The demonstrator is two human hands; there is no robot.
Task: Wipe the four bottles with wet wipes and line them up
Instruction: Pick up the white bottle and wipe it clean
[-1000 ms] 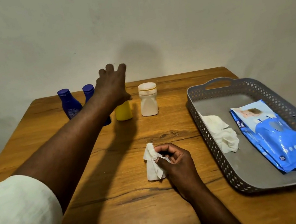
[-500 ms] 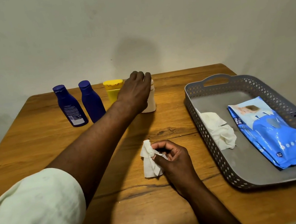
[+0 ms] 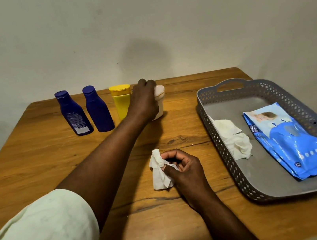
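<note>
Four bottles stand in a row at the far side of the wooden table [image 3: 36, 166]. From the left: a dark blue bottle [image 3: 73, 114] with its label facing me, a second dark blue bottle [image 3: 98, 110], a yellow tube [image 3: 121, 102] standing on its neck with the cap up, and a white bottle [image 3: 159, 101]. My left hand [image 3: 144, 101] is wrapped around the white bottle and hides most of it. My right hand [image 3: 184, 167] rests near the table's middle and pinches a crumpled white wet wipe [image 3: 158, 171].
A grey perforated tray [image 3: 245, 187] sits at the right. In it lie a blue wet-wipe pack [image 3: 289, 140] and crumpled used wipes [image 3: 233, 139]. A plain wall stands close behind the table's far edge.
My left hand has moved right from above the yellow tube to the white bottle and closed on it. My right hand stays in place with the wipe.
</note>
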